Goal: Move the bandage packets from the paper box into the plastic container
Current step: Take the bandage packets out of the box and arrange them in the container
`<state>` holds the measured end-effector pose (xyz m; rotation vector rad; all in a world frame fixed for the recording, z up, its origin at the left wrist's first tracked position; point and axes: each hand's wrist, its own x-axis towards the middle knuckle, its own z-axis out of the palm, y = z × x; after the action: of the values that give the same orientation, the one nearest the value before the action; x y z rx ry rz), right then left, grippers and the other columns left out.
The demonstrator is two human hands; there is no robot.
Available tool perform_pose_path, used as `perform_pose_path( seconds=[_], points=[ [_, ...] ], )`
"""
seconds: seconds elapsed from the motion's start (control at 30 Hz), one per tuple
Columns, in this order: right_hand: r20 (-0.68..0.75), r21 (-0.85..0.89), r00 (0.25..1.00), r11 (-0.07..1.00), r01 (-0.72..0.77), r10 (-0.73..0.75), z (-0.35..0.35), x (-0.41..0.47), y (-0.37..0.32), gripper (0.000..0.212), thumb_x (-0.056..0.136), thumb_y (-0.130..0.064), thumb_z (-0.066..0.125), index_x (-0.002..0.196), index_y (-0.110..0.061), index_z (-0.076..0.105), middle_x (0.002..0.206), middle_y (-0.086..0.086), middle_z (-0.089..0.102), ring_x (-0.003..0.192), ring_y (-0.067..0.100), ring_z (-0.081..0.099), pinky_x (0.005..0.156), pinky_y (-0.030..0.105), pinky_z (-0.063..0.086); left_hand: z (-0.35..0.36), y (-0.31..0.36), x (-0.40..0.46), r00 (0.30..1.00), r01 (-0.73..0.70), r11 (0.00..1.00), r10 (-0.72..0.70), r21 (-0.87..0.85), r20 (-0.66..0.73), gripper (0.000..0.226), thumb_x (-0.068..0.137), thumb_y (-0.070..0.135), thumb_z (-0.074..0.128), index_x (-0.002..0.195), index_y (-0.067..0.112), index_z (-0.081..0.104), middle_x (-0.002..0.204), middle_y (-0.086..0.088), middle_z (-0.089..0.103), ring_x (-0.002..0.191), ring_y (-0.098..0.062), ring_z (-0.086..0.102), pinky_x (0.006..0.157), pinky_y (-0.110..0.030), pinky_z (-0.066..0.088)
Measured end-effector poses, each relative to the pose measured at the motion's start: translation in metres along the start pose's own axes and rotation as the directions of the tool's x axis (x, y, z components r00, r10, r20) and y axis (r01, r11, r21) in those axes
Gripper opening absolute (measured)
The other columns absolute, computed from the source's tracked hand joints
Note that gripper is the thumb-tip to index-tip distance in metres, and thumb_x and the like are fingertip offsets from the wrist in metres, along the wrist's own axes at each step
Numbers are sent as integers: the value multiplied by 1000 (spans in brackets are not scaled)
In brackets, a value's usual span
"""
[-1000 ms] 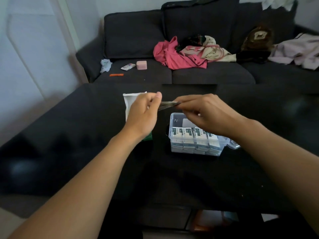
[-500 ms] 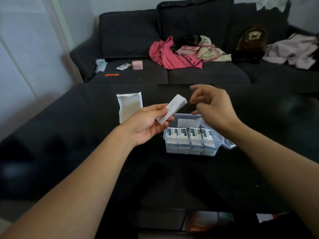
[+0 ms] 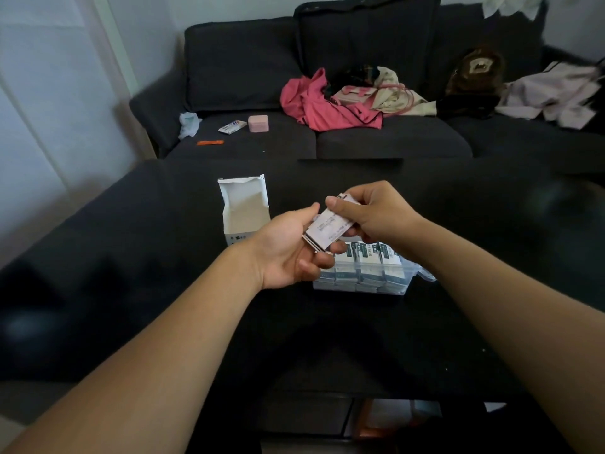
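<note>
A thin stack of white bandage packets (image 3: 327, 231) is held above the dark table between both hands. My left hand (image 3: 289, 249) grips its near end from below, and my right hand (image 3: 370, 213) pinches its far end with thumb and fingers. Just below them stands the clear plastic container (image 3: 406, 283), filled with a row of upright white and green packets (image 3: 366, 257). The white paper box (image 3: 244, 209) stands open to the left of my hands, its flap up; I cannot see inside it.
The black table (image 3: 131, 257) stretches wide around the box and container. Behind it is a dark sofa (image 3: 376, 139) with pink clothing (image 3: 314, 103), a small pink case (image 3: 258, 123) and other loose items.
My right hand, which had let go and lifted away half a second ago, has come back and taken the far end of the packets. The stack now lies flatter.
</note>
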<state>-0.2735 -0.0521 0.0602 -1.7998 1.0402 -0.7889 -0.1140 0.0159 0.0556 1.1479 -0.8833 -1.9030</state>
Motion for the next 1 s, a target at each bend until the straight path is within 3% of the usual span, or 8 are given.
perform_pose_path(
  seconds=[0.17,0.27,0.37,0.53,0.63,0.73,0.87,1.0],
  points=[
    [41,-20,999,1000,-11,12,1,1,-3,41,99,-36,60,87,3,69,68,11,68,49,7,54,43,17,37,0,-2,1,1000,1,999,-1,-43,-4,56,109,46,26,117,5,63,71,-3,54,54,-8,50,34,-14,37],
    [-13,-70,997,995,76,-77,6,1,-4,33,101,-31,58,79,-7,65,67,1,68,55,3,64,52,19,49,2,-3,1,1000,-3,998,5,-63,20,51,108,47,30,122,7,60,74,-5,55,58,-9,53,36,-15,40],
    [-40,-154,987,977,150,-158,9,2,-4,20,95,-32,67,94,-12,66,81,4,71,71,13,71,61,26,58,6,-5,5,998,-63,997,62,-46,-21,49,107,51,32,115,11,61,74,-5,55,56,-9,52,34,-15,39],
    [-77,121,994,988,92,-83,0,-1,-6,45,80,-15,82,120,-8,62,94,15,70,74,20,68,59,23,56,7,-5,12,940,-253,968,245,-3,-236,52,107,47,39,121,4,63,74,-7,69,60,-12,66,40,-18,47],
    [-91,201,996,979,25,-7,-4,0,-3,38,80,-4,79,115,-4,65,92,14,70,81,24,72,70,27,62,8,-7,12,901,-316,948,313,39,-300,44,108,38,41,123,3,63,89,-13,78,79,-21,78,55,-26,60],
    [-61,294,997,955,-27,47,-5,-1,-2,31,82,-3,77,112,-2,66,94,17,75,83,26,75,70,27,61,7,-9,13,893,-328,943,328,52,-309,31,107,23,48,134,10,58,106,-16,77,92,-28,78,67,-35,64],
    [-92,217,993,975,-47,68,-7,0,-2,23,82,-8,79,103,-3,71,89,12,77,78,23,73,72,31,60,6,-10,15,880,-339,936,350,91,-321,28,103,16,56,131,15,61,105,-12,77,93,-25,77,71,-36,64],
    [-137,209,985,975,-76,106,-9,1,-2,13,84,-13,78,92,-4,74,85,7,77,70,12,67,64,26,54,6,-9,15,888,-315,948,313,51,-336,29,107,25,49,130,12,59,104,-15,76,90,-26,78,76,-39,64]
  ],
)
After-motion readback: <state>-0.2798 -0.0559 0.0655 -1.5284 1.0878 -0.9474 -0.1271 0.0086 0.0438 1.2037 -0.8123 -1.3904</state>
